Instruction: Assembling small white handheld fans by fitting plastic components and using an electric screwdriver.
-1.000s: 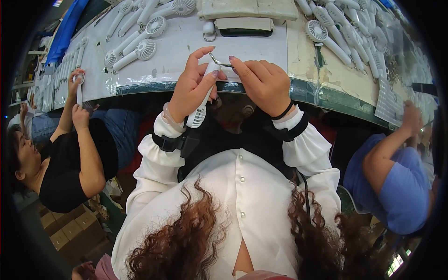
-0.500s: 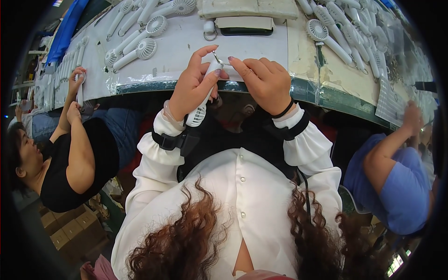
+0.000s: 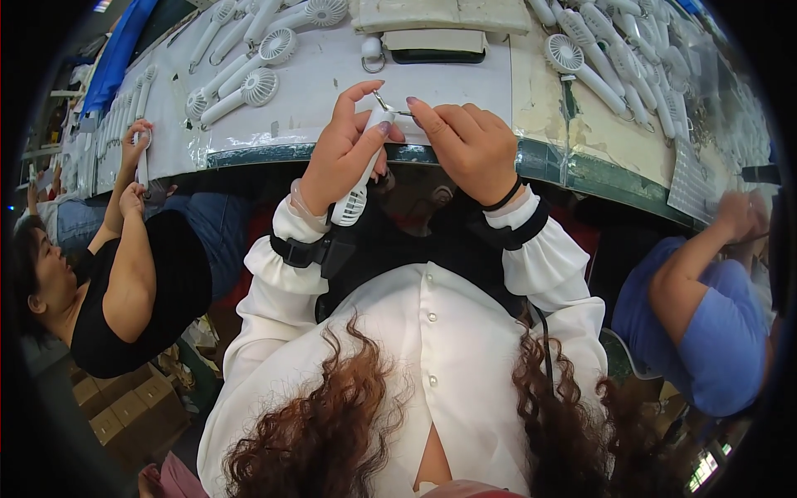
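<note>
My left hand is wrapped round the handle of a white handheld fan, just beyond the table's front edge. The slotted fan head hangs down towards me, and the handle's end points up and away. A small metal piece stands out from that end, close to my left index finger. My right hand is closed, its thumb and index finger pinching a thin metal piece that reaches to the handle's end. Whether the two metal pieces are joined, I cannot tell.
More white fans lie on the table at the left, with a heap of them at the right. Ahead sit a dark-edged tray and a small white piece with a ring. Co-workers sit on both sides.
My hands stay almost in place, with only a slight shift of the thin metal piece at the handle's end. The right co-worker's hands have moved.
</note>
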`<state>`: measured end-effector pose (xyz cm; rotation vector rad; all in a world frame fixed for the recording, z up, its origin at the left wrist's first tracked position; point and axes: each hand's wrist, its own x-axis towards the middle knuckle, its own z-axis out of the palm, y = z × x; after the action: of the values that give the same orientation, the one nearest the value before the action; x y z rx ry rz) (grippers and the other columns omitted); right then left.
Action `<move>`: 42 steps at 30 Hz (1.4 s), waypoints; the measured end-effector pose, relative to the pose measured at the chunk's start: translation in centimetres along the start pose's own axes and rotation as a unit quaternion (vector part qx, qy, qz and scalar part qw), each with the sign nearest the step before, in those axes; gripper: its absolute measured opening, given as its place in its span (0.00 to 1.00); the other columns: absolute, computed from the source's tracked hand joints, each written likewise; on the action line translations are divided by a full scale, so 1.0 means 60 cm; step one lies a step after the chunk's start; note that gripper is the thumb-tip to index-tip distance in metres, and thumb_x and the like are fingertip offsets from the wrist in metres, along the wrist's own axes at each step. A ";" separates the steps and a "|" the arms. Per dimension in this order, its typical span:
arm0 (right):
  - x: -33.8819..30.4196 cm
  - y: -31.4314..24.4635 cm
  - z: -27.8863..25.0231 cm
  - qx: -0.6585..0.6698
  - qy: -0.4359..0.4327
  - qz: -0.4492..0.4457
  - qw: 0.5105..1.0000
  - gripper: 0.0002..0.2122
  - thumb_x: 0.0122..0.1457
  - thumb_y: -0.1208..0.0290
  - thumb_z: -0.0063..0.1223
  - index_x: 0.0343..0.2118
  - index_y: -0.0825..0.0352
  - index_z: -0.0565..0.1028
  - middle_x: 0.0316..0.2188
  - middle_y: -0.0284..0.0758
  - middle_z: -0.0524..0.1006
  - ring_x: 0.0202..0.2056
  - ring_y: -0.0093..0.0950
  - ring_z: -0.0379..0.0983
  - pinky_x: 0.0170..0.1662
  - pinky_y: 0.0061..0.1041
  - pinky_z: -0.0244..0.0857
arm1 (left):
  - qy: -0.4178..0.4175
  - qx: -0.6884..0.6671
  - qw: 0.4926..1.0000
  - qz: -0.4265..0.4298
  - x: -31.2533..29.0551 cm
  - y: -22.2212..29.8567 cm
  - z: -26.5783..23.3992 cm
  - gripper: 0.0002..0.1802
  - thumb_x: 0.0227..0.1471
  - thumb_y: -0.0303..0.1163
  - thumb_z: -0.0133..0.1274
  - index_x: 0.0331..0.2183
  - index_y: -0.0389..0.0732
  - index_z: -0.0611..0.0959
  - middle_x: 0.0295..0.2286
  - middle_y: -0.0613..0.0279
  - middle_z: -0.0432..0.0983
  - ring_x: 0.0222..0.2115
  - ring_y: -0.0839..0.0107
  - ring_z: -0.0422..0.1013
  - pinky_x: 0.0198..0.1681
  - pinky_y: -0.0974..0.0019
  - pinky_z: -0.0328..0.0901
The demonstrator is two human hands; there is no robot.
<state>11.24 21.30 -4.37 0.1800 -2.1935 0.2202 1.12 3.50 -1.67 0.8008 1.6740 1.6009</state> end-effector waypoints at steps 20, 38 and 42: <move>0.002 0.003 -0.005 -0.015 0.017 -0.003 1.000 0.21 0.40 0.79 0.57 0.43 0.58 0.78 0.26 0.26 0.74 0.23 0.23 0.70 0.25 0.21 0.64 | -0.011 0.032 0.999 -0.005 0.003 0.002 -0.002 0.27 0.59 0.27 0.42 0.58 0.42 0.55 0.30 0.60 0.76 0.19 0.80 0.67 0.25 0.76 0.66; 0.020 -0.009 -0.020 0.206 -0.088 0.166 0.960 0.14 0.54 0.79 0.55 0.43 0.56 0.78 0.23 0.33 0.74 0.21 0.29 0.70 0.23 0.23 0.62 | -0.017 0.003 1.000 0.009 0.001 -0.001 -0.005 0.27 0.60 0.29 0.42 0.58 0.39 0.54 0.31 0.59 0.76 0.19 0.80 0.66 0.25 0.77 0.65; 0.019 -0.010 -0.020 0.192 -0.094 0.157 0.964 0.14 0.53 0.79 0.55 0.43 0.56 0.78 0.23 0.32 0.74 0.21 0.29 0.71 0.23 0.23 0.63 | -0.014 0.006 1.000 0.005 0.000 0.000 -0.004 0.27 0.60 0.28 0.42 0.58 0.40 0.54 0.31 0.59 0.76 0.19 0.80 0.67 0.25 0.77 0.65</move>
<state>11.63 20.96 -2.68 0.0664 -2.3415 0.8395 0.90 3.38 -1.65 0.8345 1.6632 1.5812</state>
